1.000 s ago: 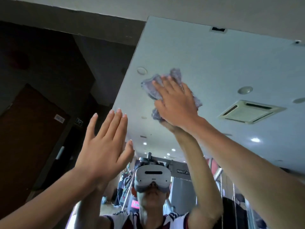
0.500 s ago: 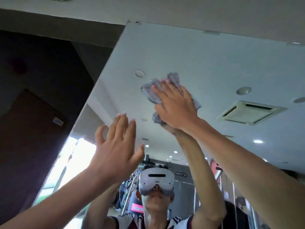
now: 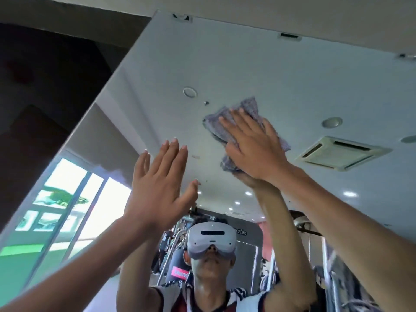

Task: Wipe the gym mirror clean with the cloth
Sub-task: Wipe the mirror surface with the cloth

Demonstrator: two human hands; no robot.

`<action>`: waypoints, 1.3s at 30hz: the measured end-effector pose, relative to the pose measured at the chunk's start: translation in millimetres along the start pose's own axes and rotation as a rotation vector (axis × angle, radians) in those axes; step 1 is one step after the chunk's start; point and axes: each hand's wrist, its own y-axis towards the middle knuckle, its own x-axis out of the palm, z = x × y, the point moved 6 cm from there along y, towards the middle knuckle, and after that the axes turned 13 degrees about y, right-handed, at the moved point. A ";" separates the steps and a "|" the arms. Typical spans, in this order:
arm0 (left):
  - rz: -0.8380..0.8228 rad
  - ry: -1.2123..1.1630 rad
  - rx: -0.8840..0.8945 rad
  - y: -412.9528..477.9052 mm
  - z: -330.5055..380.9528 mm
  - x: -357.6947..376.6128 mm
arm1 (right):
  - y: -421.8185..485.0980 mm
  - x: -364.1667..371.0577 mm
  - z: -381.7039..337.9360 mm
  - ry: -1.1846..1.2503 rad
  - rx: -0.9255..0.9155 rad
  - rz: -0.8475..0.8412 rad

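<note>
A dark wall [image 3: 45,86] fills the far left, and the mirror [image 3: 225,64] starts at its slanted edge and takes up the remaining view. Low in the mirror's left part, bright windows [image 3: 67,199] show in reflection, with green outside them.

The left hand [image 3: 157,188] is raised in front of the glass, palm toward it. Its fingers are straight and close together, its thumb is spread to the side, and it holds nothing. Whether the palm touches the glass cannot be told.

Below and just to its right, the mirror shows the person from the chest up, wearing a white headset [image 3: 211,239] and a striped top, with both arms lifted.

Up and to the right is the cloth [image 3: 249,109], a grey-purple rag bunched flat against the upper middle of the mirror. The right hand [image 3: 254,149] lies over it with fingers straight and slightly fanned, pressing it to the glass rather than gripping it. Cloth edges stick out above the fingertips, to the left and under the heel of the hand. The reflected hand meets it from behind the cloth.

Further right, the glass reflects a square ceiling vent [image 3: 340,153], round ceiling lights and, lower down, blurred gym machines [image 3: 326,266].
</note>
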 end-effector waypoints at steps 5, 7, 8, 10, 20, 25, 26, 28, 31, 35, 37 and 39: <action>0.011 -0.007 -0.006 -2.6 1.4 1.2 | -50.5 -27.6 74.7 -0.042 -0.268 -0.143; 0.019 -0.006 -0.003 -4.5 1.4 1.8 | -36.2 -47.8 113.4 -0.091 -0.136 -0.072; 0.021 -0.005 0.001 -4.7 1.0 2.2 | -25.3 -56.9 125.3 -0.093 -0.020 -0.030; 0.024 -0.011 0.010 -2.8 -0.2 2.3 | -3.1 -60.8 132.7 -0.056 0.253 0.044; 0.055 0.009 0.006 -3.1 -2.3 2.3 | -64.5 -40.3 90.2 -0.055 -0.217 -0.115; 0.078 0.003 0.015 -2.8 -2.6 2.1 | -47.4 -68.2 148.1 -0.015 0.357 0.246; 0.074 0.006 0.017 -2.4 -2.9 1.9 | -42.4 -63.2 136.2 -0.028 0.414 0.298; 0.065 0.016 0.020 -2.7 -3.3 1.6 | -40.9 -47.8 102.7 -0.034 0.352 0.279; 0.046 0.045 0.005 -2.9 0.9 0.5 | -71.9 -30.8 77.1 -0.041 -0.054 -0.010; -0.017 0.080 -0.026 -2.7 31.1 -1.9 | -120.1 -65.3 148.6 -0.092 -0.186 -0.087; -0.016 0.098 0.041 -4.0 58.8 -0.2 | -119.9 -85.9 196.1 -0.062 0.078 0.032; 0.017 0.127 0.104 -1.1 93.9 -0.6 | -107.8 -94.8 215.9 -0.032 0.360 0.202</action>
